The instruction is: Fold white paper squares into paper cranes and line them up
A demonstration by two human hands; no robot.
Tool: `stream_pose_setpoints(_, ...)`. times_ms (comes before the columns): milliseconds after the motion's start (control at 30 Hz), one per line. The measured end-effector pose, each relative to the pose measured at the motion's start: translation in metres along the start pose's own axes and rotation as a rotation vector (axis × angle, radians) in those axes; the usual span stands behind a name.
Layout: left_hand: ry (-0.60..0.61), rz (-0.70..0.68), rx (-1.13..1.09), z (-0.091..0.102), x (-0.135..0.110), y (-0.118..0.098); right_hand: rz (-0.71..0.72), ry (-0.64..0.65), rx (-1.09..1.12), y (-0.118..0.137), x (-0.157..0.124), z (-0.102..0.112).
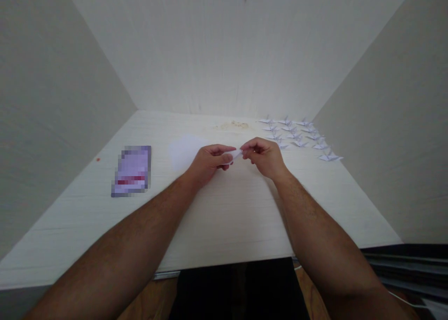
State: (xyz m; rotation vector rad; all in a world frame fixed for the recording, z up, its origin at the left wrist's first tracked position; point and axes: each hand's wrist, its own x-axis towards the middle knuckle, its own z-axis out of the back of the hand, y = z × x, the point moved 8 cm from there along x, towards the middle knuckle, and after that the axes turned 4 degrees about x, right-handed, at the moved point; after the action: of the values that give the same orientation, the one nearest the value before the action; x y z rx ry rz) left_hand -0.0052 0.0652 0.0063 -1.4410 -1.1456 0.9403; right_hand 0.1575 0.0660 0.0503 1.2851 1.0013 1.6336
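A small piece of folded white paper [235, 155] is held just above the table in front of me. My left hand [214, 161] pinches its wide end between thumb and fingers. At its narrow right tip, the fingertips of my right hand [261, 155] are closed on the paper. Part of the paper is hidden behind the fingers. White sheets of paper [184, 149] lie flat on the table beyond my left hand. To the right, several folded white paper cranes [299, 144] stand in rows.
A purple package [133, 170], blurred in the picture, lies on the left of the white table [224, 217]. Walls enclose the table at the back and on both sides. A small orange spot [98, 160] marks the left side, and brownish marks [240, 124] show at the back.
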Motion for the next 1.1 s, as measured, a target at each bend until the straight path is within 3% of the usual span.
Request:
stream_pose_setpoints(467,-0.007,-0.049,0.050,0.000,0.001,0.001,-0.078,0.026,0.002,-0.002,-0.001,0.000)
stream_pose_setpoints(800,-0.057,-0.143,0.221,0.000,-0.002,-0.007,-0.013,-0.004,-0.052,-0.003,0.000,0.004)
stream_pose_setpoints(1100,-0.067,-0.163,0.224,-0.002,-0.004,-0.012,0.010,-0.011,-0.062,0.001,-0.001,0.003)
